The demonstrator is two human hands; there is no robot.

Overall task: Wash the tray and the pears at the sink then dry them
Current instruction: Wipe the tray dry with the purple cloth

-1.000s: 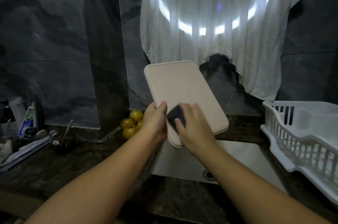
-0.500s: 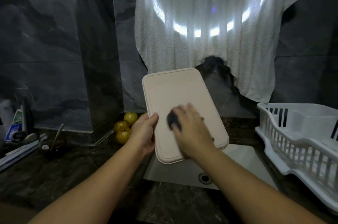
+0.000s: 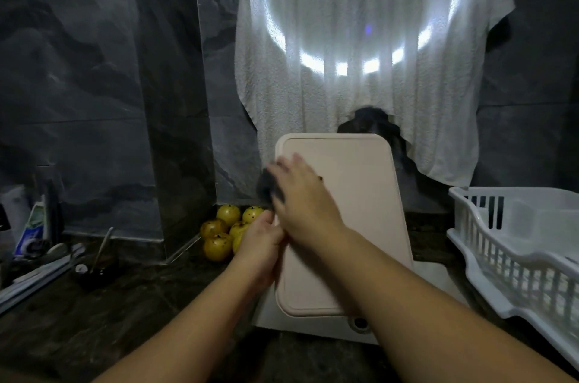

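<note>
left hand (image 3: 261, 245) fingers curled on tray (image 3: 354, 226) edge | right hand (image 3: 302, 194) fingers press sponge (image 3: 265, 187) on tray

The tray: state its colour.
The tray is a plain pale beige-pink with no pattern, shown in the head view, the only one.

We see tray (image 3: 354, 213): pale pinkish beige, plain, no pattern. Sponge (image 3: 265, 188) on it: dark, near black. Pears (image 3: 224, 234): yellow with small dark brown speckles. Towel (image 3: 360, 47) we note as white, nubbly texture, bright ring of light glowing through. Dish rack (image 3: 517, 245): white, slatted sides. Sink (image 3: 319, 326): off-white. Wall (image 3: 78, 69) and countertop (image 3: 94, 320) we read as dark grey marble, paler veining.
</note>
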